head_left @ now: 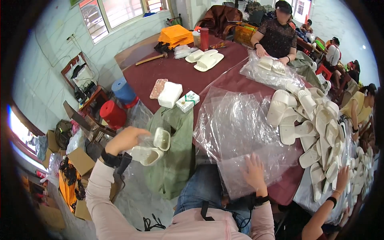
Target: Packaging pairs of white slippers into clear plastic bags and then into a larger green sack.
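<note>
Cardboard boxes [82,161] stand on the floor at your far left, and a red stool [113,114] sits just right of them, farther off. Your left forearm, in a pink sleeve [99,186], rises from the near edge and slants outward, then tips right at the wrist, where you wear a black strap [112,159]. Your left hand [125,141] is turned inward, back upward, with the index finger stretched to the right; it is narrowed around a pair of white slippers [147,156], though you cannot tell just how the thumb and lower fingers grip. The pair hangs beside and partly over the green cloth [170,154], one slipper tilted up behind the other.

Right of that, on the dark red surface [160,74], lie a white tissue pack [170,95] and a small box [188,101], beyond the cloth. Your right forearm comes up nearly straight from the near edge. Your right hand [255,174] lies flat, palm down, its fingers spread wide and pointing away from you, pressed on the near end of the clear plastic bags [228,116]. Farther right, a heap of white slippers [322,122] covers the surface, and a co-worker's hand [343,180] reaches to its near edge.
</note>
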The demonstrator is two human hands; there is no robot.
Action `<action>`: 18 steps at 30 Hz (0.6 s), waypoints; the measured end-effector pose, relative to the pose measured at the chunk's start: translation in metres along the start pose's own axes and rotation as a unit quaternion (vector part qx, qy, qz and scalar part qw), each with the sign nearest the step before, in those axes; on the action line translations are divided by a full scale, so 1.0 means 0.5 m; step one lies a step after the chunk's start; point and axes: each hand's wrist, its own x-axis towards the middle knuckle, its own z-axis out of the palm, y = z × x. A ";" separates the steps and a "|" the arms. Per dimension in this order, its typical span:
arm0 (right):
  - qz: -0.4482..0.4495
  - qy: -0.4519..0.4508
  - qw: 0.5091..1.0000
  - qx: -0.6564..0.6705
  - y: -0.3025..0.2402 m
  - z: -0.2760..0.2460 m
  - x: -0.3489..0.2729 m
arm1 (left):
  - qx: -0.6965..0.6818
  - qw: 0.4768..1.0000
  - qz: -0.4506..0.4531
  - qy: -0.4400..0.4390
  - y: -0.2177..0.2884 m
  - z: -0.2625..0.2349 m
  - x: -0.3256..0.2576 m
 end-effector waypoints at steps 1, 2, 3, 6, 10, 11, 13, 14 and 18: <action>-0.001 0.002 1.000 0.015 -0.001 -0.003 -0.002 | -0.043 0.998 0.052 0.001 -0.003 0.015 0.004; -0.001 -0.001 1.000 0.017 0.002 -0.001 -0.003 | -0.136 0.990 0.022 -0.019 -0.002 0.031 0.009; 0.001 0.001 1.000 0.016 0.005 0.000 -0.004 | -0.137 0.990 0.025 -0.020 0.001 0.044 0.017; 0.007 -0.003 1.000 0.015 0.015 0.002 -0.006 | -0.483 0.873 -0.048 0.053 0.021 0.092 0.029; 0.006 -0.006 1.000 0.024 0.006 -0.002 -0.002 | -0.668 0.722 -0.077 0.163 -0.061 0.226 0.038; 0.007 -0.007 1.000 0.022 0.003 -0.004 -0.003 | -0.668 0.722 -0.078 0.162 -0.085 0.270 0.045; 0.001 -0.004 1.000 0.029 -0.002 -0.007 -0.002 | -0.726 0.658 -0.075 0.186 -0.137 0.353 0.057; -0.002 -0.001 0.999 0.033 -0.001 -0.008 -0.002 | -0.744 0.636 -0.069 0.192 -0.145 0.383 0.069; 0.005 -0.018 0.999 0.037 0.012 -0.011 -0.010 | -0.784 0.601 -0.043 0.147 -0.096 0.407 0.111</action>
